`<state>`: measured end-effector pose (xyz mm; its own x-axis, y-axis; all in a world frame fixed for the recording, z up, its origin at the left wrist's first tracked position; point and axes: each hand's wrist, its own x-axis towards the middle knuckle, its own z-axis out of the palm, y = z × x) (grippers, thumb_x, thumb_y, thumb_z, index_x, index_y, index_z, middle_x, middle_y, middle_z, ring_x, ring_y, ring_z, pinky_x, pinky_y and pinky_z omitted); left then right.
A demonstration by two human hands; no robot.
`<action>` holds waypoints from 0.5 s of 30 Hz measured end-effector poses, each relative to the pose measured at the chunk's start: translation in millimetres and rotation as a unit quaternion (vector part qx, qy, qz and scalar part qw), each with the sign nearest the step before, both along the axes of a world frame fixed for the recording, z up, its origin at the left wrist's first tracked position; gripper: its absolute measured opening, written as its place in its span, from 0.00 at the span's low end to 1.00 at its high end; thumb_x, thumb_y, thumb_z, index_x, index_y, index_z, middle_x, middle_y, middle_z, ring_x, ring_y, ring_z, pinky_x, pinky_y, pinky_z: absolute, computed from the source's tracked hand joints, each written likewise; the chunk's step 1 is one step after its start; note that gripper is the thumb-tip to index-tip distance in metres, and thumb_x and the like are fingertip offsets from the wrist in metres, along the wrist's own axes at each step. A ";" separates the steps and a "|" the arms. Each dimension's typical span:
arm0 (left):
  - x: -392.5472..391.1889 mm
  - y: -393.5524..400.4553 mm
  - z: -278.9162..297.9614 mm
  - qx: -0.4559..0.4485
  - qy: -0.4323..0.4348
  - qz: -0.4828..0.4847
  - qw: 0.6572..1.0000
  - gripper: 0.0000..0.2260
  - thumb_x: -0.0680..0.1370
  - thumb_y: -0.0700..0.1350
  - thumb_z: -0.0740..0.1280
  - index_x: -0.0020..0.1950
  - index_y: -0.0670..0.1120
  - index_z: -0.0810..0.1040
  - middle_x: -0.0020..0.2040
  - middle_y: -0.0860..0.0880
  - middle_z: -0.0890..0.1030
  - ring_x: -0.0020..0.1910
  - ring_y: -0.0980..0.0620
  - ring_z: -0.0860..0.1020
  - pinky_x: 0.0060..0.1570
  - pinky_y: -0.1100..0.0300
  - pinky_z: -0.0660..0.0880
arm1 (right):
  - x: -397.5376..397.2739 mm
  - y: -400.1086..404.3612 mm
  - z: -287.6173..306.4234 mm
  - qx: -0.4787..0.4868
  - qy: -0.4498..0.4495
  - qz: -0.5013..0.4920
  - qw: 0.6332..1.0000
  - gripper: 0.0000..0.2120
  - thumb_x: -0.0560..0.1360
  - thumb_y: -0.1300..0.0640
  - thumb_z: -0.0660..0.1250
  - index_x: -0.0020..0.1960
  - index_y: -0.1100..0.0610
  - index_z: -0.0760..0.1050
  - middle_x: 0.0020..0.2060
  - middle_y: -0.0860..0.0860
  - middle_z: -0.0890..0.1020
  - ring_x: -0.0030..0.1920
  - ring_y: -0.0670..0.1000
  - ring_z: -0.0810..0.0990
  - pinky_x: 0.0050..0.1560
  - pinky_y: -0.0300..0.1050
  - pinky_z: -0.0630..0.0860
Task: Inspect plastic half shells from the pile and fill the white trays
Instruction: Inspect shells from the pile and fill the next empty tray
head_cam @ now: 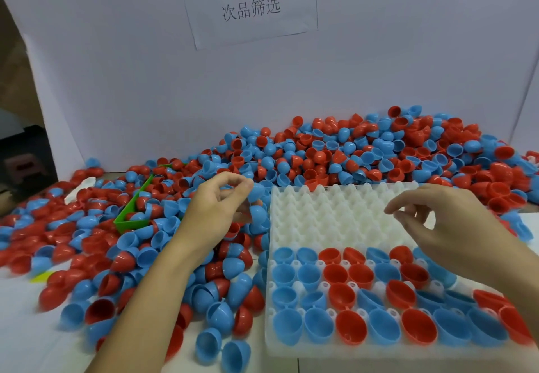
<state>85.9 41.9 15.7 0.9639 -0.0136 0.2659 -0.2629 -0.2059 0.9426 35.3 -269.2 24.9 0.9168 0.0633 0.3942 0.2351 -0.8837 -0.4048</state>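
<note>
Turning a blue shell before it goes in the tray

Holding a glossy blue plastic half shell [258, 193] over the pile [335, 151] by the tray's far-left corner, the left hand [217, 206] pinches it between thumb and fingers. Rotating it to check rim and dome would serve best before seating it hollow-up in a free pocket of the white moulded tray [335, 215]. The right hand [446, 221] hovers above, fingers loosely apart, empty.

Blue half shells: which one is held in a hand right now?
The blue half shell pinched by the left hand, just off the white tray's far left corner. Every other shell lies loose or sits in the tray; the right hand holds none.
</note>
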 end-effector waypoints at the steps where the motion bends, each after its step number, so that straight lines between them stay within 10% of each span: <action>1: -1.3 -1.9 1.5 -0.053 0.019 -0.014 0.998 0.09 0.79 0.51 0.68 0.54 0.47 0.81 0.45 0.46 0.87 0.46 0.45 0.86 0.44 0.56 0.83 | 0.1 0.0 -0.8 0.003 0.000 0.005 1.000 0.12 0.76 0.63 0.70 0.49 0.46 0.82 0.40 0.42 0.79 0.41 0.43 0.77 0.38 0.34 0.72; 7: -9.1 -24.2 2.5 -0.176 0.080 -0.066 0.979 0.09 0.69 0.56 0.71 0.43 0.53 0.84 0.40 0.49 0.83 0.37 0.48 0.83 0.31 0.59 0.79 | -2.5 13.3 -2.2 0.062 -0.044 0.048 0.996 0.11 0.76 0.61 0.71 0.47 0.45 0.82 0.36 0.43 0.82 0.40 0.44 0.80 0.38 0.32 0.71; 15: -25.9 -59.6 -1.9 -0.085 0.065 -0.157 0.982 0.15 0.70 0.55 0.73 0.51 0.48 0.80 0.45 0.43 0.84 0.40 0.41 0.85 0.32 0.54 0.81 | -23.4 64.2 -2.5 0.174 -0.089 0.177 0.964 0.12 0.71 0.49 0.72 0.54 0.42 0.80 0.40 0.41 0.82 0.43 0.43 0.82 0.34 0.34 0.76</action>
